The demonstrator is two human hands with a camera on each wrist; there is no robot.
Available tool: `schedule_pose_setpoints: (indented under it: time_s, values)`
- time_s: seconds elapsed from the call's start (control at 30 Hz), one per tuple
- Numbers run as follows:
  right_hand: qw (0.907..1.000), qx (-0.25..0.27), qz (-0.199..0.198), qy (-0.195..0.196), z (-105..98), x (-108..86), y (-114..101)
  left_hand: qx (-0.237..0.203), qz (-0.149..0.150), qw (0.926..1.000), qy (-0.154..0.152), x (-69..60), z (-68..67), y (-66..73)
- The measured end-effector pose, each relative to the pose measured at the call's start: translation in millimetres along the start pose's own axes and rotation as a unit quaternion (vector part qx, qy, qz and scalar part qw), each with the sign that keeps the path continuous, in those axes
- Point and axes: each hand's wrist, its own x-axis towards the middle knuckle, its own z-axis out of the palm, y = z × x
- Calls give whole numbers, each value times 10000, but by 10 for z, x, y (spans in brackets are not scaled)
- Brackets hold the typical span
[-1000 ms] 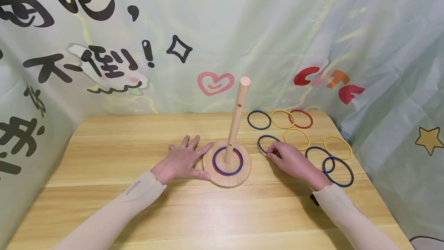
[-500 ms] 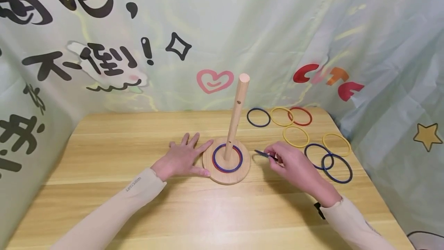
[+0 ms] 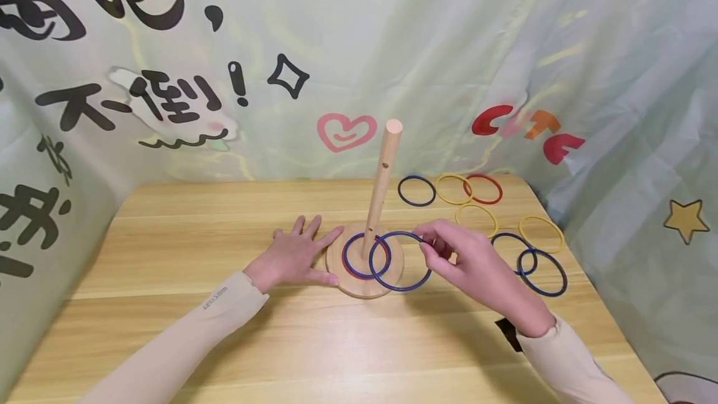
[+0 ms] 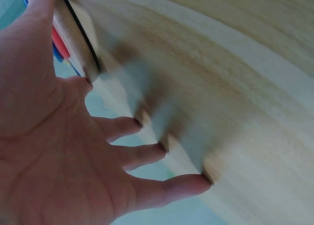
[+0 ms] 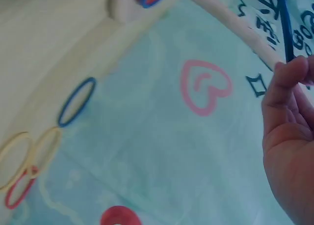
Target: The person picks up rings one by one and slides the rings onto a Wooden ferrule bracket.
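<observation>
My right hand [image 3: 468,264] pinches the right side of a blue ring [image 3: 399,290], which is off the table just right of the peg. In the right wrist view only a short edge of that blue ring [image 5: 285,24] shows above the fingertips. A wooden peg [image 3: 381,182] stands on a round wooden base [image 3: 367,292]. Around the peg's foot lie a blue ring [image 3: 351,269] and a red ring, mostly covered by it. With fingers spread, my left hand [image 3: 297,257] rests at the base's left side, thumb and index finger touching its edge. Its other fingertips press the table in the left wrist view.
At the right lie several loose rings: a blue ring [image 3: 417,205] at the back, a red ring [image 3: 501,193], yellow rings such as the rightmost one [image 3: 561,243], and two overlapping blue rings [image 3: 552,294]. A printed curtain [image 3: 437,67] hangs behind the wooden table [image 3: 224,354].
My right hand has lifted the blue ring from the table and moved it left toward the peg, turning it so its full circle faces the head camera. My left hand has stayed put.
</observation>
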Motion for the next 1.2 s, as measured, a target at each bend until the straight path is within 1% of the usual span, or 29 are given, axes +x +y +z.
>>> schedule_pose_setpoints:
  time_s: [0.1,0.23,0.43,0.53,0.7,0.8,0.87,0.97,1.07,1.2]
  values:
    - [9991,131,-217,334,-37,112,-75,-4,28,10000,6,-3,0,0]
    - [9945,339,-403,903,-100,271,-184,31,-8,10000,-10,-6,-11,2]
    - [9866,650,-289,1466,-219,488,-329,-46,9,10000,-4,1,-14,11]
    - [9788,979,-219,1784,-245,597,-406,-52,19,10000,9,9,7,7]
    - [9608,1472,-140,2347,-268,773,-505,30,19,10000,14,20,26,2]
    - [9514,1666,-8,2590,-285,861,-540,31,27,10000,29,25,26,1]
    - [9456,1830,121,2686,-299,917,-553,18,15,10000,13,27,24,-1]
    - [9385,2099,366,2719,-309,982,-558,10,-4,10000,-24,29,22,-5]
    - [9367,2221,656,2626,-301,1009,-528,13,8,10000,-21,27,17,-6]
    - [9364,2301,1112,2406,-249,1007,-419,42,13,10000,-20,21,13,-7]
